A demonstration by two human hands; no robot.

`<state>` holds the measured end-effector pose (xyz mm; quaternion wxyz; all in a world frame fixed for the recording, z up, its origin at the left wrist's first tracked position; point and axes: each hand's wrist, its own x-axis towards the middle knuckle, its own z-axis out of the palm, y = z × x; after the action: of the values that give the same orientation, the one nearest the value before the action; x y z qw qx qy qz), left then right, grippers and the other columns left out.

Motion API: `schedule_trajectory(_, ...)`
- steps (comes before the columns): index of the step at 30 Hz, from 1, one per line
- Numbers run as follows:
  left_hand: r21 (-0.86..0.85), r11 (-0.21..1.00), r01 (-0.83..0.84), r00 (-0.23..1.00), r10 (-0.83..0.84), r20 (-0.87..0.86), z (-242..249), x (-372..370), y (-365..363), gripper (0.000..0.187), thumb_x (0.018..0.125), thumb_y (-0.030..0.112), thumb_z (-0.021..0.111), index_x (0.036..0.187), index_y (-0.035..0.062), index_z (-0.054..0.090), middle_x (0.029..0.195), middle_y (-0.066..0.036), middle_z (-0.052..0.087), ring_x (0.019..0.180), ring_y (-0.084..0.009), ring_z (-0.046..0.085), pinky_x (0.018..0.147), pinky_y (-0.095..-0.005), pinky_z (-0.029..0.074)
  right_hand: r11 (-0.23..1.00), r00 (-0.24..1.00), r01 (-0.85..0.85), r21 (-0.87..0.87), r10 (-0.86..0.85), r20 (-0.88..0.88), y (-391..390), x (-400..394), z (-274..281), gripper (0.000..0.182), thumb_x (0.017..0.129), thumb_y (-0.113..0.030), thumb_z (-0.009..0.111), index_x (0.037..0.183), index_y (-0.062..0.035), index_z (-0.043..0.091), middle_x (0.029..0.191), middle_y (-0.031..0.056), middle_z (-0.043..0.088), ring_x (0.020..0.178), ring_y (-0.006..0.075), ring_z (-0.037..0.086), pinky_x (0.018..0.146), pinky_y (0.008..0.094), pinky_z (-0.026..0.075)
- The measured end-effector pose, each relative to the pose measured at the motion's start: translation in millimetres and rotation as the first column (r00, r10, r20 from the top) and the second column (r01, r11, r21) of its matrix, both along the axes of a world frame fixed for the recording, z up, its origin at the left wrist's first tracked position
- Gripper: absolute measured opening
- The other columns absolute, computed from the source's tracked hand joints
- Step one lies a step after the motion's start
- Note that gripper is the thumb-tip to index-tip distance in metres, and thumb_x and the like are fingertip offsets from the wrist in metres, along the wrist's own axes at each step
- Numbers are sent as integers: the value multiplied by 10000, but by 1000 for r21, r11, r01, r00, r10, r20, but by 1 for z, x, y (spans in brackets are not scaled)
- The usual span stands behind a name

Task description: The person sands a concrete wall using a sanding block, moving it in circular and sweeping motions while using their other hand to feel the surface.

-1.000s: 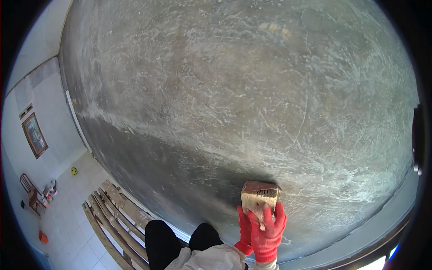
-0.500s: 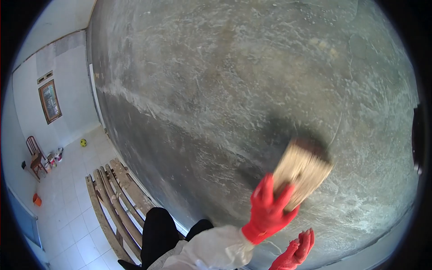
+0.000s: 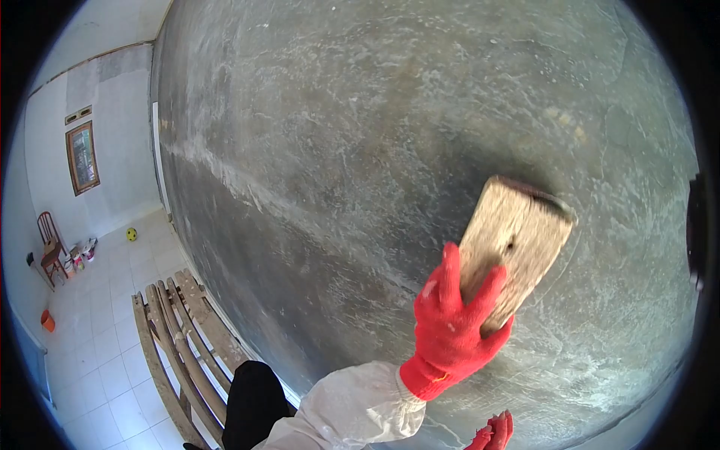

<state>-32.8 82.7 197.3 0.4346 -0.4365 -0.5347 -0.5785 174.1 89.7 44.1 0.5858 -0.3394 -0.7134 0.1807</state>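
My left hand [image 3: 461, 326], in a red glove, grips the near end of a worn wooden float [image 3: 517, 236]. Two of its fingers lie along the board's back, and another part of the glove wraps the lower edge. The float is against or very close to a grey plastered wall [image 3: 337, 150] with pale streaks; a dark shadow shows beside its far edge. Low in the view, my right hand [image 3: 493, 433], also red-gloved, is partly cut off by the frame. Its fingers point up, loosely curved, with nothing visible in them.
A slatted wooden bench [image 3: 187, 341] stands at the wall's foot, beside my dark-trousered leg [image 3: 255, 401]. On the tiled floor [image 3: 101, 379] are a yellow ball [image 3: 132, 234], an orange bucket [image 3: 48, 321] and a chair [image 3: 50, 247]. A framed window [image 3: 82, 157] is in the far wall.
My left hand has moved the float up and slightly right along the wall. My right hand has dropped lower in the view. The camera view has shifted slightly.
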Motion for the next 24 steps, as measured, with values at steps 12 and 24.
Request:
schedule_trajectory(12,-188,982,-20,990,45,134,-148,11,-4,888,608,334,869,1386,254,448,1463,-349,254,1142,-473,491,867,-513,430,946,983,107,307,-148,111,2,-5,14,330,916,-34,575,1244,-3,578,1271,255,546,1118,397,560,913,442,478)
schedule_trajectory(24,-196,980,27,999,-36,-40,-180,-16,-10,789,615,319,861,1319,256,511,1424,-320,329,1061,-456,558,790,-508,500,735,855,456,501,-518,-18,38,-24,32,477,945,-275,621,1363,-65,523,1397,303,431,1251,479,443,1010,579,383)
